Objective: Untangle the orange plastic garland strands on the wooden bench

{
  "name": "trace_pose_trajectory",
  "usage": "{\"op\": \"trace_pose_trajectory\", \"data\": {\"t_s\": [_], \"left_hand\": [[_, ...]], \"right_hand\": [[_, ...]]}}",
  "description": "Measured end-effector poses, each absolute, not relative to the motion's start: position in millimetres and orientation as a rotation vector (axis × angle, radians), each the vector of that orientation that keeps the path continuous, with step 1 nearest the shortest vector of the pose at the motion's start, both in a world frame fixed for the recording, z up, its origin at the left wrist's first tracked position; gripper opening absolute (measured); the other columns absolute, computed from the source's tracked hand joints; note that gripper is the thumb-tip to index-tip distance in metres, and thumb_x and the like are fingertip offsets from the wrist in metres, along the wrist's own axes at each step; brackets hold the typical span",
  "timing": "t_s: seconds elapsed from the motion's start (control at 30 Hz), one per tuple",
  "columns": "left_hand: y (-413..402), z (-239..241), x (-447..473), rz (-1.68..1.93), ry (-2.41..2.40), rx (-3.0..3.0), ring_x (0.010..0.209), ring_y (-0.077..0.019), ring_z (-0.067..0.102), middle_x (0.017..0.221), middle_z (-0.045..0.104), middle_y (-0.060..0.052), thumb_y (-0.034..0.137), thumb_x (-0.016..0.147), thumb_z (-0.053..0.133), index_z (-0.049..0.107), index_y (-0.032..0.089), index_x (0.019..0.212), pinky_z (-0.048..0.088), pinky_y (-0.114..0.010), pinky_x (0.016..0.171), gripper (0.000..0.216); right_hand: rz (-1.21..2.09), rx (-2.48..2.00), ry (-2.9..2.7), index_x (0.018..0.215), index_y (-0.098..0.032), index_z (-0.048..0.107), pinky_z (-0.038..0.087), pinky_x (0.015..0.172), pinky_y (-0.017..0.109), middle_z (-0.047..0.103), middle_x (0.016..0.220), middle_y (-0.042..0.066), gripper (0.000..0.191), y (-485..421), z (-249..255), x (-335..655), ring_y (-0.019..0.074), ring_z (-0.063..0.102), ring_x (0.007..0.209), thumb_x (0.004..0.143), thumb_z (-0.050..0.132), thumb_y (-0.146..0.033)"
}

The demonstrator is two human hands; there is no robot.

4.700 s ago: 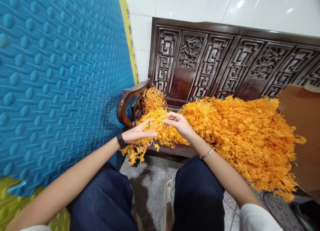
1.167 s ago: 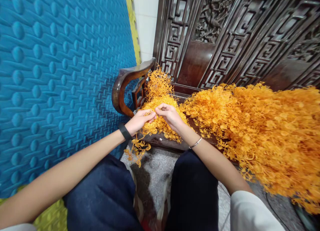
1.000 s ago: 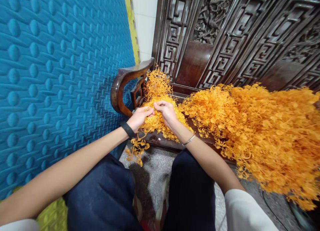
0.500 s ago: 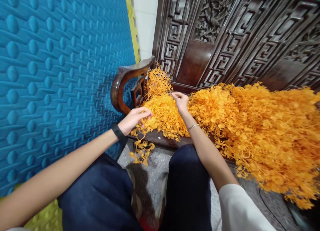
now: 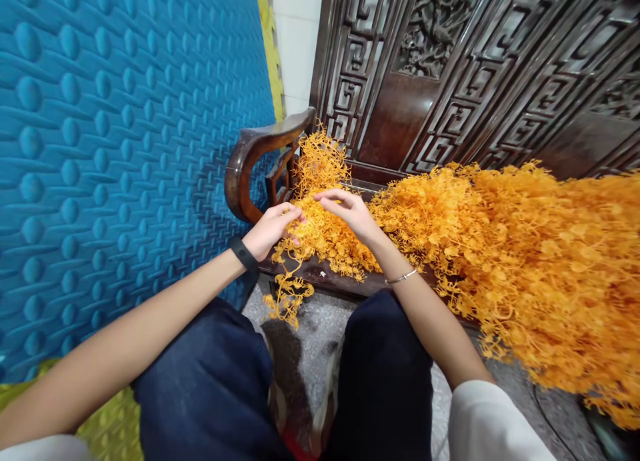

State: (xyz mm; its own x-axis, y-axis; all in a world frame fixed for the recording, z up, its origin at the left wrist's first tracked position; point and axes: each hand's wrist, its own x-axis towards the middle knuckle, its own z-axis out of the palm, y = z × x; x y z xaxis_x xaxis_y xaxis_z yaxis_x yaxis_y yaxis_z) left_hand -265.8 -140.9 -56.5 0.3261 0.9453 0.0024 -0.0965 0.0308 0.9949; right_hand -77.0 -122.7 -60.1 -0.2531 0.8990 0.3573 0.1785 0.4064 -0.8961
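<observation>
My left hand (image 5: 270, 233), with a black band at the wrist, is closed on an orange plastic sprig (image 5: 289, 296). The sprig's curly stems dangle below the fingers, past the front edge of the wooden seat (image 5: 325, 274). My right hand (image 5: 351, 213) hovers just right of the left one, above a low heap of orange plastic sprigs (image 5: 335, 248). Its thumb and fingers are apart, and I see nothing between them. Behind the hands, a tuft of thin orange stems (image 5: 323, 158) rests against the armrest.
A curved wooden armrest (image 5: 239, 171) stands left of the heap, with a carved dark backrest (image 5: 395, 128) behind. A big mound of orange sprigs (image 5: 550, 248) covers the seat to the right. Blue foam matting (image 5: 125, 148) fills the left side.
My right hand has come left and slightly down towards the left hand, and its pinched fingers have opened. The left hand still holds the sprig at nearly the same spot.
</observation>
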Motion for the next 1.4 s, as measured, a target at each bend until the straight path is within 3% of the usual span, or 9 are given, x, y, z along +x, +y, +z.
{"op": "trace_pose_trajectory", "data": {"t_s": [0.17,0.33,0.57,0.77,0.93,1.2,1.4], "left_hand": [[-137.8,-58.2,-267.0,0.987,0.963,1.249,0.072,-0.0142,0.05,0.074,0.051,-0.001,0.037,0.067,0.064,0.054,0.016,0.069,0.046,-0.021,0.046,0.023],[-139.4,-57.0,-268.2,0.945,0.963,1.334,0.062,-0.0103,0.047,0.073,0.046,0.001,0.044,0.071,0.062,0.052,0.016,0.068,0.041,-0.019,0.042,0.03],[-143.6,-51.8,-270.1,0.822,0.985,1.577,0.04,-0.0038,0.036,0.062,0.046,0.006,0.035,0.068,0.072,0.058,0.018,0.091,0.029,-0.018,0.037,0.032],[-138.0,-51.8,-260.4,0.927,1.023,1.501,0.037,-0.0021,0.031,0.053,0.044,0.006,0.026,0.078,0.063,0.059,0.014,0.073,0.02,-0.018,0.036,0.014],[-133.5,-49.0,-247.5,1.002,1.054,1.334,0.033,-0.0023,0.028,0.044,0.038,0.009,0.016,0.08,0.058,0.05,0.014,0.064,0.018,-0.018,0.034,0.018],[-125.6,-46.2,-237.7,1.081,1.069,1.155,0.034,-0.002,0.026,0.043,0.033,0.01,0.014,0.082,0.057,0.048,0.014,0.066,0.013,-0.017,0.036,0.018],[-129.3,-50.5,-236.9,1.058,1.079,1.095,0.033,-0.0031,0.029,0.046,0.04,0.008,0.018,0.076,0.063,0.051,0.015,0.068,0.013,-0.018,0.036,0.014]], "right_hand": [[1.154,-0.797,-1.902,0.096,-0.021,0.068,0.046,0.08,0.032,0.067,0.092,0.003,0.028,-138.6,-54.4,-88.7,0.0147,0.06,0.085,0.072,0.072,-0.034],[1.128,-0.8,-1.84,0.077,-0.018,0.064,0.043,0.075,0.03,0.062,0.08,0.001,0.024,-132.8,-62.8,-92.1,0.0129,0.055,0.076,0.072,0.072,-0.039],[1.11,-0.781,-1.502,0.072,-0.02,0.055,0.042,0.078,0.03,0.057,0.078,-0.001,0.021,-127.1,-74.5,-100.9,0.0127,0.053,0.077,0.069,0.071,-0.033],[1.042,-0.91,-1.27,0.065,-0.019,0.051,0.04,0.069,0.027,0.052,0.067,-0.003,0.013,-116.1,-80.4,-112.4,0.0106,0.048,0.065,0.073,0.06,-0.015],[0.937,-1.063,-1.056,0.06,-0.018,0.047,0.036,0.064,0.024,0.045,0.058,-0.006,0.018,-106.3,-72.4,-125.5,0.0083,0.042,0.058,0.071,0.054,-0.006],[0.798,-1.154,-0.914,0.059,-0.019,0.043,0.038,0.064,0.023,0.045,0.059,-0.005,0.017,-95.2,-63.3,-140.7,0.0083,0.043,0.06,0.071,0.051,-0.011],[0.745,-1.172,-0.878,0.06,-0.02,0.043,0.04,0.062,0.023,0.046,0.059,-0.004,0.013,-70.2,-74.6,-133.4,0.01,0.044,0.06,0.07,0.051,-0.017]]}}
